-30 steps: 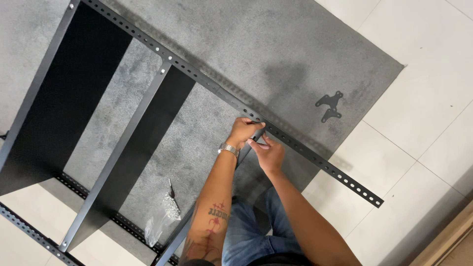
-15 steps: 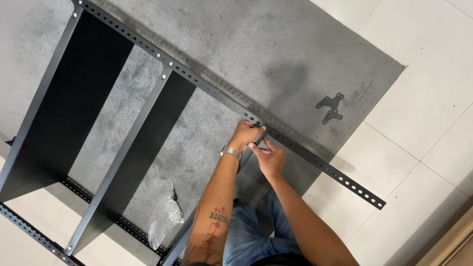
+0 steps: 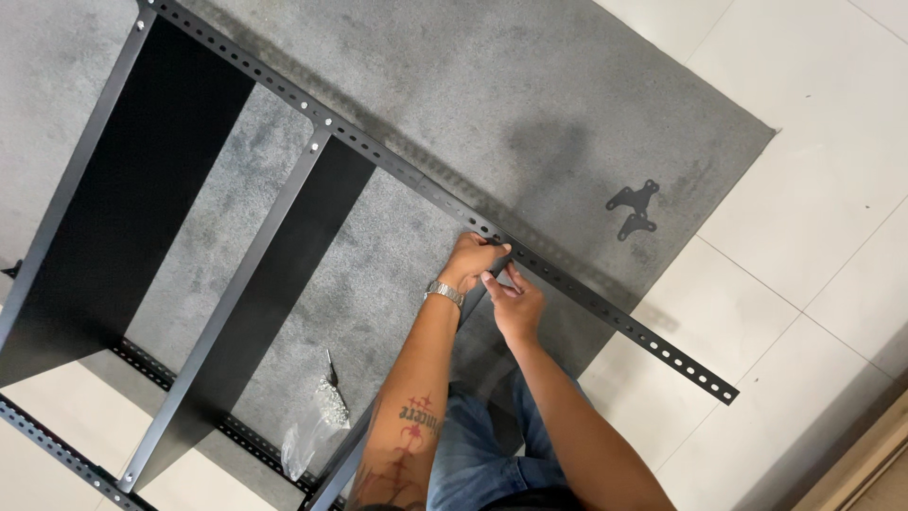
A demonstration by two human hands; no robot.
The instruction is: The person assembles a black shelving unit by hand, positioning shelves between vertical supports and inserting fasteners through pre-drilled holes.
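I found both hands, left hand (image 3: 470, 261) and right hand (image 3: 515, 301), pinched narrowly on the perforated black steel rail (image 3: 586, 303) above the coarse grey carpet (image 3: 530, 114).

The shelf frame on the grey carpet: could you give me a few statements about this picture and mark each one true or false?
1. Both hands, left hand and right hand, are at the perforated rail. True.
2. The wristwatch is on the right wrist. False: it is on the left.
3. Two small black brackets lie on the carpet beyond the rail. True.
4. The clear bag of hardware lies on the white tiles. False: it lies on the carpet, near the left arm.
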